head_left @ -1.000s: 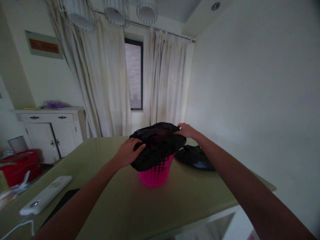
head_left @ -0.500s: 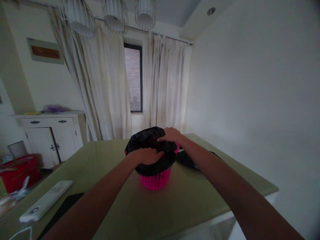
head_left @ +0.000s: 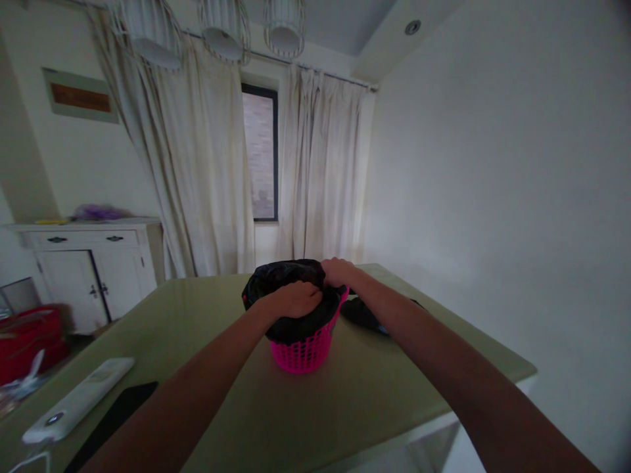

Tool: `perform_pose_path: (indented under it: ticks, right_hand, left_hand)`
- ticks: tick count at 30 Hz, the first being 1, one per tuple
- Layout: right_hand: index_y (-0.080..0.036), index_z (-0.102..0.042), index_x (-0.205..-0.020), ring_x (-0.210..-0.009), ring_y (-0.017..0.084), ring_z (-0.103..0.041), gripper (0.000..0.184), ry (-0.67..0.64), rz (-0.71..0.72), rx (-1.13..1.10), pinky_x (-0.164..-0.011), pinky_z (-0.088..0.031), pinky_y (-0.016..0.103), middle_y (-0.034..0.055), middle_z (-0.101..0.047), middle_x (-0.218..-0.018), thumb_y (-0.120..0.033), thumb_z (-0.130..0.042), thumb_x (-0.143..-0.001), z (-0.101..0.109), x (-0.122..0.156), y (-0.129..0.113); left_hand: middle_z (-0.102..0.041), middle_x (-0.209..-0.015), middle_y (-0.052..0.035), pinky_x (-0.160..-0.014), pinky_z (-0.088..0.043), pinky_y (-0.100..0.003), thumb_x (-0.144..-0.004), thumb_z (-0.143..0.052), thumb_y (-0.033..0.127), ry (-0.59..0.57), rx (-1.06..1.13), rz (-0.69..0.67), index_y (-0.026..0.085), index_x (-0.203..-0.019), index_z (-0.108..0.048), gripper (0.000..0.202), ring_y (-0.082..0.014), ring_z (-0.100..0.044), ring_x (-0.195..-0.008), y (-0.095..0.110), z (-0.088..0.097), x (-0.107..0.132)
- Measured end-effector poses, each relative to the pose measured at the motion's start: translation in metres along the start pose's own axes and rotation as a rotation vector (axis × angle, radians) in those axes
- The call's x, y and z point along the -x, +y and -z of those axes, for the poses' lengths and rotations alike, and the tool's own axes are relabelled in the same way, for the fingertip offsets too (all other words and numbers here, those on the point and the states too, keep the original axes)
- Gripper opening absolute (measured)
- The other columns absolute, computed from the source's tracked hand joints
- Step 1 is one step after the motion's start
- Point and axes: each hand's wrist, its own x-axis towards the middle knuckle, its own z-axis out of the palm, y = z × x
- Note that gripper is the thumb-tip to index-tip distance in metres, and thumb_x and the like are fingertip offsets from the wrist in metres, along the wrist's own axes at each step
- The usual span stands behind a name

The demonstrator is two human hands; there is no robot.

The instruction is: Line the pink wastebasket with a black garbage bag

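A black trash bag (head_left: 300,330) lines a pink perforated basket (head_left: 300,355), its edge folded over the rim. The basket stands upright on the green-topped table. My left hand (head_left: 297,299) lies across the bag's mouth, with its fingers curled closed on the bag near the right side. At the right rim, my right hand (head_left: 338,271) is closed on the bag's edge, its fingertips partly hidden. A stretch of pink rim shows bare just under the right hand. The inside of the bag is dark.
Behind my right forearm lies a black bundle (head_left: 363,315) on the table (head_left: 394,407). A white power strip (head_left: 79,401) and a flat black item (head_left: 116,420) lie at the left. Beyond the table are a white cabinet (head_left: 123,263) and a red container (head_left: 32,345).
The bag's edge has come down on the right, baring more of the basket's wall and rim. My left hand has risen slightly and moved right; the view has shifted a little.
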Motion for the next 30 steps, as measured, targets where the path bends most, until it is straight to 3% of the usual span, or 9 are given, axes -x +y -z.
perform_pose_path:
  ticks: [3, 6, 8, 12, 14, 17, 22, 27, 30]
  right_hand:
    - [-0.018, -0.073, -0.125, -0.118, 0.038, -0.07, 0.045, 0.033, -0.006, 0.028, -0.091, -0.057, 0.043, 0.021, -0.072, -0.129, -0.018, -0.076, -0.081, 0.001, -0.002, 0.006]
    - [-0.016, -0.072, -0.125, -0.121, 0.036, -0.069, 0.038, 0.086, -0.04, 0.019, -0.093, -0.056, 0.042, 0.0205, -0.07, -0.131, -0.016, -0.067, -0.088, 0.006, -0.005, 0.023]
    - [-0.015, -0.074, -0.12, -0.117, 0.034, -0.07, 0.032, 0.09, -0.05, -0.012, -0.091, -0.056, 0.039, 0.0192, -0.073, -0.127, -0.026, -0.066, -0.092, 0.008, -0.005, 0.029]
    - [-0.013, -0.077, -0.115, -0.104, 0.033, -0.074, 0.044, -0.039, 0.039, -0.058, -0.081, -0.057, 0.034, 0.0184, -0.078, -0.114, -0.047, -0.071, -0.088, 0.007, 0.003, 0.017]
    - [-0.014, -0.077, -0.117, -0.104, 0.034, -0.075, 0.04, -0.103, 0.111, 0.036, -0.08, -0.057, 0.035, 0.019, -0.078, -0.115, -0.034, -0.077, -0.082, 0.005, 0.009, 0.005]
    - [-0.017, -0.076, -0.12, -0.109, 0.035, -0.073, 0.043, -0.057, 0.094, 0.134, -0.083, -0.057, 0.038, 0.0203, -0.075, -0.122, -0.014, -0.073, -0.078, 0.007, 0.014, -0.001]
    - [-0.017, -0.074, -0.124, -0.119, 0.035, -0.069, 0.046, 0.006, -0.073, 0.012, -0.092, -0.055, 0.039, 0.0196, -0.071, -0.132, -0.015, -0.071, -0.079, 0.012, 0.015, 0.043]
    - [-0.013, -0.08, -0.109, -0.078, 0.024, -0.077, 0.041, -0.269, -0.13, -0.11, -0.072, -0.057, 0.029, 0.0076, -0.079, -0.077, -0.007, -0.072, -0.069, -0.013, 0.024, 0.087]
    - [-0.013, -0.079, -0.108, -0.07, 0.023, -0.076, 0.042, -0.293, -0.151, -0.188, -0.069, -0.057, 0.03, 0.0053, -0.078, -0.072, -0.007, -0.071, -0.067, -0.029, 0.027, 0.094]
  left_hand:
    - [-0.081, -0.104, -0.0195, -0.088, -0.052, -0.039, -0.104, -0.025, 0.052, -0.153, -0.008, 0.002, 0.015, -0.1, -0.081, 0.067, -0.031, -0.077, -0.094, 0.004, 0.001, 0.004]
    - [-0.08, -0.087, -0.0212, -0.081, -0.052, -0.038, -0.101, -0.014, 0.067, -0.227, 0.009, 0.093, 0.014, -0.083, -0.081, 0.087, -0.0311, -0.077, -0.083, 0.007, 0.001, 0.009]
    - [-0.08, -0.09, -0.022, -0.082, -0.052, -0.038, -0.1, -0.012, 0.068, -0.186, -0.015, 0.1, 0.013, -0.087, -0.081, 0.09, -0.0318, -0.077, -0.086, 0.008, 0.001, 0.009]
    - [-0.079, -0.111, -0.0217, -0.09, -0.053, -0.043, -0.104, -0.021, 0.055, -0.042, -0.136, 0.033, 0.013, -0.114, -0.079, 0.073, -0.0335, -0.076, -0.099, 0.013, -0.004, 0.002]
    - [-0.078, -0.115, -0.0211, -0.092, -0.053, -0.045, -0.104, -0.023, 0.049, -0.019, -0.172, 0.004, 0.014, -0.116, -0.078, 0.067, -0.0336, -0.076, -0.101, 0.018, -0.006, 0.001]
    - [-0.079, -0.11, -0.0218, -0.089, -0.055, -0.048, -0.104, -0.019, 0.057, -0.033, -0.185, 0.032, 0.014, -0.11, -0.08, 0.074, -0.0354, -0.076, -0.099, 0.024, -0.006, 0.008]
    - [-0.079, -0.105, -0.0213, -0.082, -0.055, -0.048, -0.095, -0.01, 0.079, -0.024, -0.192, 0.14, 0.018, -0.104, -0.081, 0.094, -0.039, -0.076, -0.098, 0.014, 0.002, 0.035]
    - [-0.078, -0.112, -0.019, -0.081, -0.054, -0.044, -0.091, -0.024, 0.085, -0.092, -0.146, 0.128, 0.02, -0.112, -0.079, 0.088, -0.0357, -0.075, -0.097, -0.001, 0.006, 0.047]
    - [-0.079, -0.107, -0.0163, -0.078, -0.053, -0.04, -0.087, -0.041, 0.086, -0.052, -0.066, 0.054, 0.021, -0.109, -0.079, 0.078, -0.0332, -0.074, -0.092, -0.005, 0.004, 0.047]
